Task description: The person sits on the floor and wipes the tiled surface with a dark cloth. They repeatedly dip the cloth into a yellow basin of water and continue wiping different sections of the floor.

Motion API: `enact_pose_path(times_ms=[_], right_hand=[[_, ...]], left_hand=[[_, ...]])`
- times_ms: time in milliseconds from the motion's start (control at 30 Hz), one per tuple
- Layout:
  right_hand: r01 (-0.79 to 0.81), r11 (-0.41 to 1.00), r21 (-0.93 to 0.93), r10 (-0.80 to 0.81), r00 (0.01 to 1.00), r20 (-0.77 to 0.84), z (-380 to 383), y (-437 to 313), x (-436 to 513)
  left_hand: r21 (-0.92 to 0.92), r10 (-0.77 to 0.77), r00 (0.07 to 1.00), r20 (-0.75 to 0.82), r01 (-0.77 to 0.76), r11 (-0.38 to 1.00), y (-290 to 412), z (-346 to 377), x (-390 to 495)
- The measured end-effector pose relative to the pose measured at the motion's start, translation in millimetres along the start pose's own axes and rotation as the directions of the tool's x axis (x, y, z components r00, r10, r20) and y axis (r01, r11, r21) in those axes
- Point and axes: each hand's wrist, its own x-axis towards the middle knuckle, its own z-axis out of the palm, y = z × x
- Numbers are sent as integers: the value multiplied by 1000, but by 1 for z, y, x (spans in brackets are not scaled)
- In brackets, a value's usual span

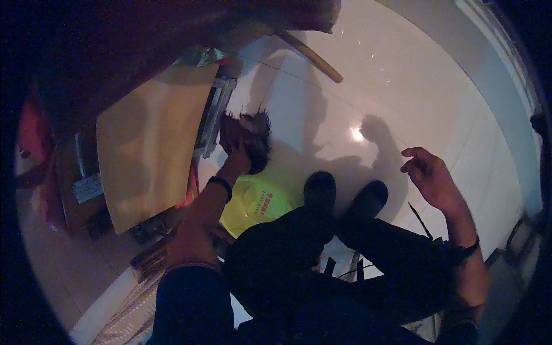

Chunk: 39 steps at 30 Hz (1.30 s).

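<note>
My left hand (237,157) grips a dark, bristly bundle (257,140), whose exact kind I cannot tell in the dim light. Stiff dark strands stick out along its upper and right edges. Below that hand, partly behind my leg, lies a translucent yellow-green plastic basin (254,205) with red writing on it. On the right, my right hand (420,170) is raised over the pale floor, fingers curled with a gap between thumb and forefinger; nothing shows in it.
A tan board (151,146) stands at the left beside a grey metal frame (219,112). A wooden leg or pole (317,60) reaches over the glossy tiled floor (414,86). My dark shoes (320,187) rest near the basin. Red cloth (34,129) hangs far left.
</note>
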Motion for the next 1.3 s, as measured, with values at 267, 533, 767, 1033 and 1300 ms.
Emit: enact_pose_path(times_ms=[267,533,767,1033,1300], right_hand=[[8,996,-90,-12,999,-44,10,-18,12],[83,991,-108,-88,995,-39,9,-24,12],[15,982,-187,-25,998,-50,13,-33,12],[55,991,-124,-58,998,-24,13,-19,16],[51,993,-109,-48,998,27,11,-28,18]], left_hand=[[120,134,966,-222,-110,987,5,37,36],[-277,-164,971,-173,112,954,69,-44,81],[-239,-173,955,-239,115,964,90,-71,95],[-272,-217,950,-224,153,950,-17,-30,100],[-30,-178,893,-413,182,983,-32,28,40]])
